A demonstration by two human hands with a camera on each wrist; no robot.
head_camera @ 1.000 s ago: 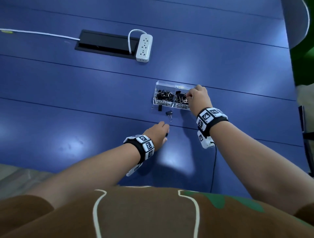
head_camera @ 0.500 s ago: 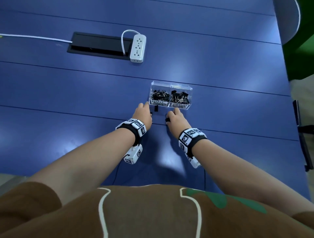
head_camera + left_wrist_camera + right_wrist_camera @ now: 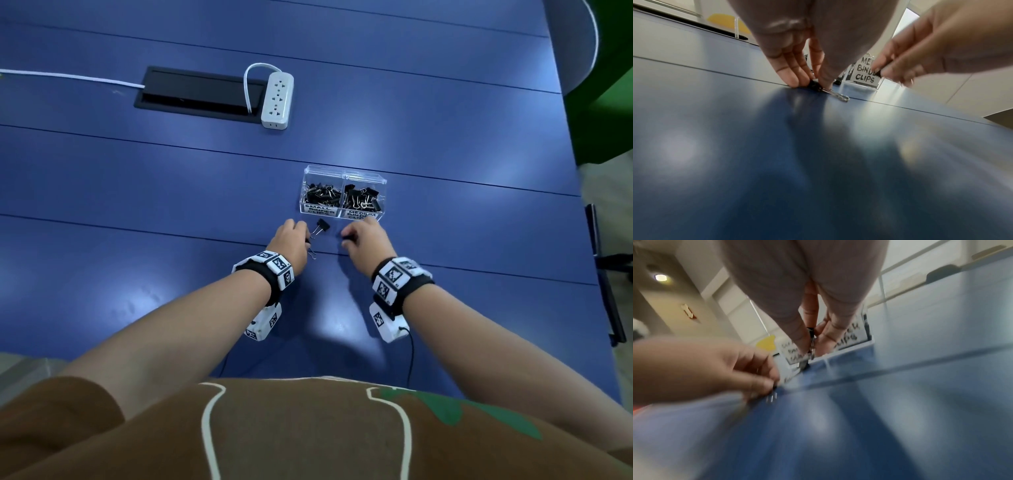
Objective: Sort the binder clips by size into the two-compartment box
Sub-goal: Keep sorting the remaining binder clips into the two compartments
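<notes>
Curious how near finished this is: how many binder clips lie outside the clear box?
3: one clip pinched by the left hand on the table, a second clip pinched in the right hand, a loose clip between them near the box. Others may hide under hands.

Glossy, smooth blue table top [image 3: 445,130]; clear hard-plastic two-compartment box [image 3: 343,177] with white paper labels; matt black binder clip [image 3: 323,225] with shiny wire handles; glossy white plastic power strip [image 3: 277,97].

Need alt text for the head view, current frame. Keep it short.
Two bare hands reach over a blue table: the left hand pinches a small binder clip, the right hand holds another. A third clip lies before the clear two-compartment box of clips.
</notes>
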